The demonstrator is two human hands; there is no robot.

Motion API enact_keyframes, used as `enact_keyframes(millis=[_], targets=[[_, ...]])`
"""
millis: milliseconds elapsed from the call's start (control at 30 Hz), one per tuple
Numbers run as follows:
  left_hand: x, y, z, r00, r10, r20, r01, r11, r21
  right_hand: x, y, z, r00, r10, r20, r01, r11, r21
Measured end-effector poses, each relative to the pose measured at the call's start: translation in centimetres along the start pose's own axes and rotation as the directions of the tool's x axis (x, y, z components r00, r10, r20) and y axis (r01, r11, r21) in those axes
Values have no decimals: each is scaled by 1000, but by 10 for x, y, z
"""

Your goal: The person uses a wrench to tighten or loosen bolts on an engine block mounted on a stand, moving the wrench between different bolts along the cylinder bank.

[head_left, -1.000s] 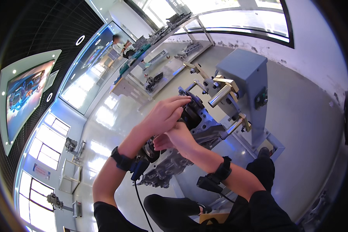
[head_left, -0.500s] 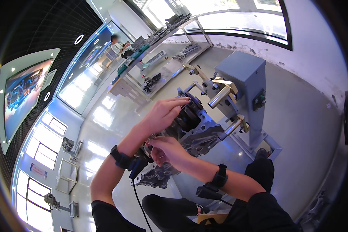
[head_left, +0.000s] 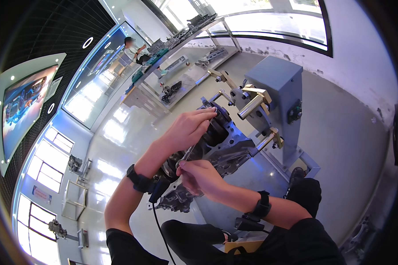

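In the head view, an engine block (head_left: pixel 227 159) is mounted off the left side of the grey stand (head_left: pixel 274 77). A dark crankshaft (head_left: pixel 216 132) runs along the block's upper edge, apparently already seated. The left hand (head_left: pixel 185 131) lies over it, fingers straight and close together; whether they grip is hidden. The right hand (head_left: pixel 201 177), fingers narrowed, seems to pinch a slender metal piece (head_left: pixel 189 153). Inner parts lie exposed; what remains undone cannot be told.
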State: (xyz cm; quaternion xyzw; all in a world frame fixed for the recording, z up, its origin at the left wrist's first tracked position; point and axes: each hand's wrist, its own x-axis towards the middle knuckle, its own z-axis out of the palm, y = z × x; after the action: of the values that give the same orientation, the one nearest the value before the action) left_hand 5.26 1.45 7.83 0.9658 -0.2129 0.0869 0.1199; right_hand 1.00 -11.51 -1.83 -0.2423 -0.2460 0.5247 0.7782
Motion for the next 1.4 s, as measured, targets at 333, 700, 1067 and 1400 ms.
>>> enact_keyframes(millis=[333,700,1067,1400], targets=[[4,10,1,999,-35,4,35,999,30,-40,-16,6,889,-375,-263,335,924,-186],[5,7,5,999,-9,-35,9,1000,23,-86,-98,-42,759,-490,-428,296,846,-444],[0,14,6,998,-57,-37,59,997,50,-93,-152,-93,561,-662,-497,247,707,-663],[2,17,8,996,-75,-40,77,995,58,-81,-160,-96,581,-667,-465,379,728,-571]])
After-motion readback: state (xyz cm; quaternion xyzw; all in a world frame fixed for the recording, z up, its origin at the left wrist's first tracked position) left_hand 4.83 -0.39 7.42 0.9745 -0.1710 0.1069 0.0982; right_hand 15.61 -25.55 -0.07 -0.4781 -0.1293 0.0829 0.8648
